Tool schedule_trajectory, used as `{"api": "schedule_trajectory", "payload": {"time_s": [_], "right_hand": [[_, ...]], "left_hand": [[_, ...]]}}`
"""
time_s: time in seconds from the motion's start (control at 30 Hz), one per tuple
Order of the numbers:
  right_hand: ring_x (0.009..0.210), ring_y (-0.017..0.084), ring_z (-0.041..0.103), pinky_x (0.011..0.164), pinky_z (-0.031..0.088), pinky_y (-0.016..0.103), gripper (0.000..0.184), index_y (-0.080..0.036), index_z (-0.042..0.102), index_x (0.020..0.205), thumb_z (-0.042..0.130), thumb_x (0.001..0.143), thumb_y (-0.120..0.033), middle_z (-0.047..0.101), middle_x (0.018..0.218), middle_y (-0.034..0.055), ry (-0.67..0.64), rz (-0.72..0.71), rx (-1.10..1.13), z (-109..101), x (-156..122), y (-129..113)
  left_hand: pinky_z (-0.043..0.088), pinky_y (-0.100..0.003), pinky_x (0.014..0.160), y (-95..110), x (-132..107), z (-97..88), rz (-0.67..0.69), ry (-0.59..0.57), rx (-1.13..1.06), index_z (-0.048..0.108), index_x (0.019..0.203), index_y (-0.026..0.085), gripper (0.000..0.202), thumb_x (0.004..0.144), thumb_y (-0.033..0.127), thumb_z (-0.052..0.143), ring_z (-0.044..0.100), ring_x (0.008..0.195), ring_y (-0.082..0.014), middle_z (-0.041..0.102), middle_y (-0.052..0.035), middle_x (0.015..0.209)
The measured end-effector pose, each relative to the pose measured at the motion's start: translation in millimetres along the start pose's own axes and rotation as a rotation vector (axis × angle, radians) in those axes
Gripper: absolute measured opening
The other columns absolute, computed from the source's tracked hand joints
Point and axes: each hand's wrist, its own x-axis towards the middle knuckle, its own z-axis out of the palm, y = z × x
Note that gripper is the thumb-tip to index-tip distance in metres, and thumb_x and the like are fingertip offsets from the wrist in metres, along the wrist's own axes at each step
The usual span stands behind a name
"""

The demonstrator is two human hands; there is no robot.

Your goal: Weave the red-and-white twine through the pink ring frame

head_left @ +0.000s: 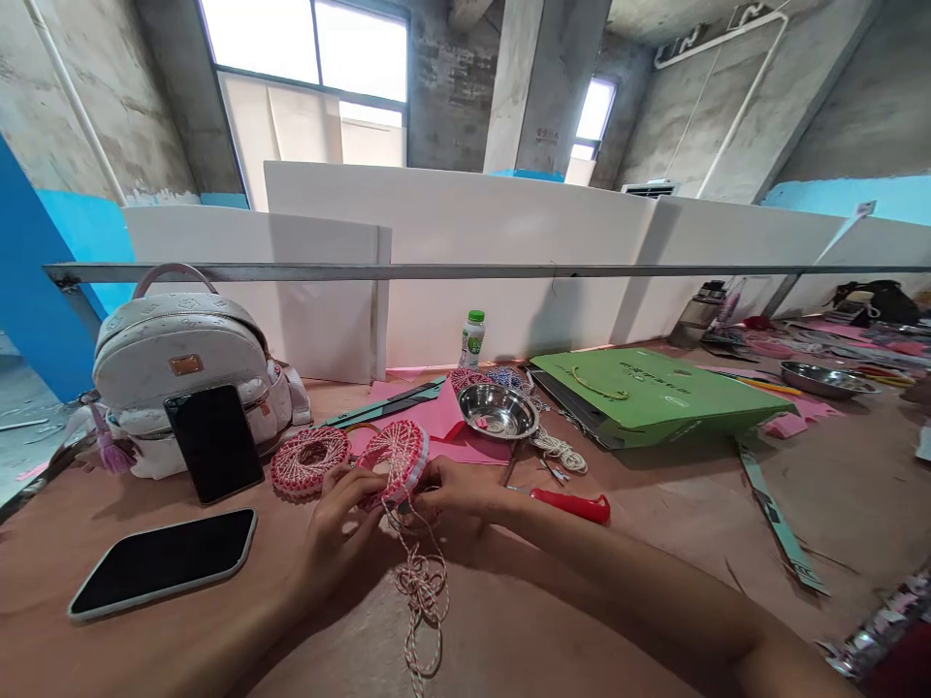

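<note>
Nearest, loose red-and-white twine (422, 591) trails across the brown table (582, 620). Just beyond, the left hand (338, 509) and right hand (455, 494), fingers curled closed, pinch an upright ring wrapped in red-and-white twine (399, 454). Farther left lies a second wrapped ring (310, 458), and farther still a round steel bowl (498, 410).

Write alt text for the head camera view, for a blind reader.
A left hand and right hand hold a twine-wrapped ring on edge over a table, loose twine trailing below. A second wrapped ring lies beside it, with a flat-lying phone, a white backpack, a steel bowl and a green bag nearby.
</note>
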Motion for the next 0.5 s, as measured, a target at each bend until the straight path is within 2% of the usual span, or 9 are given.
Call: {"api": "schedule_trajectory", "payload": {"time_s": [0.1,0.23,0.3,0.37,0.43,0.5], "right_hand": [[0.067,0.013,0.056,0.063,0.045,0.023,0.011,-0.015,0.073,0.078,0.068,0.069,-0.011,0.066,0.072,-0.0027,0.015,0.005,-0.040,1.7,-0.4,0.1],[0.077,0.015,0.061,0.072,0.049,0.026,0.005,-0.017,0.072,0.079,0.072,0.074,-0.019,0.070,0.080,-0.0003,0.181,-0.082,0.001,-10.4,-0.6,-3.8],[0.080,0.016,0.064,0.073,0.050,0.027,0.011,-0.018,0.070,0.083,0.074,0.079,-0.027,0.072,0.086,0.0023,0.316,-0.085,0.115,-28.7,-4.9,-9.6],[0.077,0.016,0.065,0.068,0.051,0.027,0.015,-0.019,0.065,0.085,0.073,0.082,-0.031,0.072,0.085,0.0040,0.515,-0.058,0.319,-52.5,-12.8,-16.8],[0.066,0.015,0.061,0.063,0.050,0.026,0.015,-0.020,0.059,0.080,0.069,0.085,-0.029,0.067,0.074,0.0019,0.723,-0.069,0.496,-75.2,-22.4,-23.8],[0.054,0.011,0.052,0.054,0.046,0.022,0.020,-0.021,0.052,0.073,0.066,0.087,-0.027,0.058,0.062,-0.0032,0.852,-0.116,0.546,-89.2,-30.7,-28.6]], "left_hand": [[0.048,-0.043,0.097,0.8,0.7,-0.4,0.005,-0.003,0.004,0.071,0.101,0.024,0.018,0.097,0.035,0.058,0.067,0.093,-0.0226,0.075,-0.0049,0.096],[0.049,-0.040,0.093,2.0,-0.5,-1.7,-0.018,0.003,0.004,0.071,0.102,0.024,0.018,0.098,0.034,0.056,0.063,0.098,-0.0234,0.073,-0.0053,0.097],[0.050,-0.039,0.091,2.0,-1.8,-1.6,-0.033,0.020,-0.003,0.070,0.103,0.024,0.019,0.098,0.033,0.056,0.061,0.101,-0.0237,0.072,-0.0060,0.099],[0.051,-0.037,0.090,1.8,-3.0,-1.1,-0.054,0.024,-0.014,0.070,0.105,0.023,0.018,0.098,0.032,0.055,0.060,0.104,-0.0239,0.071,-0.0067,0.100],[0.051,-0.038,0.091,1.5,-3.9,-0.6,-0.056,0.007,-0.026,0.068,0.106,0.022,0.018,0.099,0.031,0.054,0.059,0.104,-0.0238,0.071,-0.0072,0.102],[0.050,-0.038,0.092,1.3,-4.3,-0.5,-0.045,-0.012,-0.030,0.067,0.107,0.023,0.018,0.099,0.031,0.054,0.059,0.104,-0.0238,0.071,-0.0073,0.103]]}}
